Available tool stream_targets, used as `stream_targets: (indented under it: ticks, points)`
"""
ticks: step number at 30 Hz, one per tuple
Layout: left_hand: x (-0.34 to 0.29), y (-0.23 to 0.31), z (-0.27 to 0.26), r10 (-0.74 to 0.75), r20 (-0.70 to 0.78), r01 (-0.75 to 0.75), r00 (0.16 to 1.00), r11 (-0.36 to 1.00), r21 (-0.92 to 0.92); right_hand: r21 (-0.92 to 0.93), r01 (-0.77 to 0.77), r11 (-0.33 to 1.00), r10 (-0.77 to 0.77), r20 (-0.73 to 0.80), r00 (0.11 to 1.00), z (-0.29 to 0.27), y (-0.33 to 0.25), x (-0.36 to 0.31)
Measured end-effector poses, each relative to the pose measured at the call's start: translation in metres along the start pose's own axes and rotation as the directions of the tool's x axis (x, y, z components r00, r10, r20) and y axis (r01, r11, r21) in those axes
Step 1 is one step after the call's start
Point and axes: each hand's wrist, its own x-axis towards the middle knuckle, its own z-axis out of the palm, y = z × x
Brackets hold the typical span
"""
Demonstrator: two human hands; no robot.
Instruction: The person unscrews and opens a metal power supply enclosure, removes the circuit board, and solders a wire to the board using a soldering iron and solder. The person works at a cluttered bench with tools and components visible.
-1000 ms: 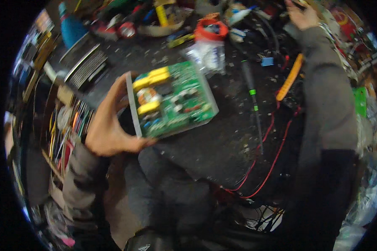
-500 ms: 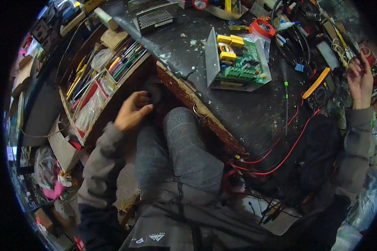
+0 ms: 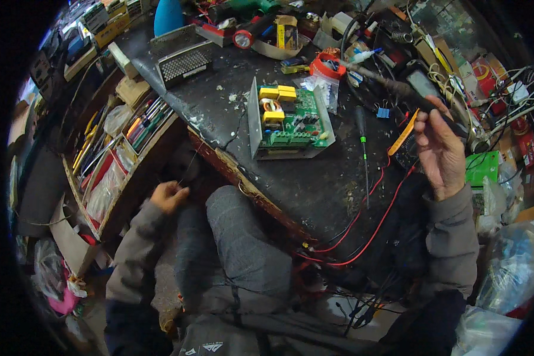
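My right hand is closed round the dark handle of a soldering iron. Its greyish shaft points left and away, toward a red ring-shaped roll. Beneath the hand lies an orange-edged multimeter, partly covered, with red leads curving off it. My left hand is low beside the bench edge, fingers pinched on a thin wire that rises from them. Between the hands, on the bench, a green circuit board with yellow components sits in a metal bracket.
A slim screwdriver with green bands lies right of the board. Left of my left hand stands a wooden tray full of pens and tools. A flashlight, a perforated metal case and a blue binder clip lie farther back.
My right hand has come left from the bench's right side and now holds the soldering iron. The left hand has closed, with a thin wire showing. The whole view has shifted.
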Motion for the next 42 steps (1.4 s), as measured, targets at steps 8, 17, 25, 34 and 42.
stream_targets:
  ticks: [8, 17, 25, 34, 42]
  points:
    - [-0.169, 0.161, -0.027, -0.106, -0.16, 0.089, 0.981, 0.99, -0.108, -0.11, 0.156, 0.982, -0.158, -0.002, 0.987, -0.008, 0.004, 0.005]
    - [-0.274, 0.262, -0.015, 0.076, 0.123, -0.07, 0.989, 0.996, -0.05, -0.024, 0.105, 0.994, -0.105, -0.004, 0.994, -0.016, 0.013, 0.016]
    - [-0.271, 0.273, -0.049, 0.691, 0.334, -0.359, 0.642, 0.655, -0.665, 0.125, 0.132, 0.983, -0.13, -0.019, 0.991, -0.029, 0.005, 0.022]
    - [-0.273, 0.244, -0.161, 0.632, -0.635, -0.263, 0.444, 0.77, 0.582, 0.182, 0.263, 0.947, -0.295, 0.177, 0.939, -0.011, -0.013, 0.026]
    - [-0.156, 0.323, -0.088, 0.602, -0.495, -0.653, 0.627, 0.753, 0.089, -0.45, 0.639, 0.624, -0.46, 0.449, 0.766, 0.015, 0.041, 0.073]
